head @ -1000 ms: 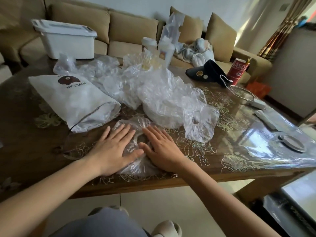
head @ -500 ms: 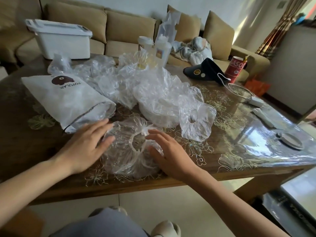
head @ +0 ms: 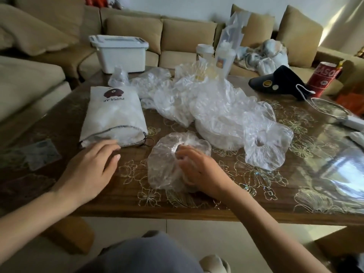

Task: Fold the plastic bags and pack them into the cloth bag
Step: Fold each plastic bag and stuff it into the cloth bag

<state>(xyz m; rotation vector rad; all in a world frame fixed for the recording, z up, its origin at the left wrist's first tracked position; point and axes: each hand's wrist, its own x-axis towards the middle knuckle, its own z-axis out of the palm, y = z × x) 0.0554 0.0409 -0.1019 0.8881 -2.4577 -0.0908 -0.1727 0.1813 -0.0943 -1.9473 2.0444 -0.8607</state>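
The right hand (head: 201, 170) has its fingers curled and pinches the clear crumpled plastic bag (head: 163, 164) at its gathered middle. This bag lies on the brown wooden table with gold flower pattern (head: 256, 194), near its front edge. The left hand (head: 90, 172) is relaxed with the fingers loosely spread and holds nothing. It is just before the mouth of the white cloth drawstring bag (head: 114, 115). The hand is blurred, so I cannot tell if it touches the cloth. The film hides the right fingertips partly. A heap of clear plastic bags (head: 220, 111) lies behind. Bare table surface shows between the two hands.
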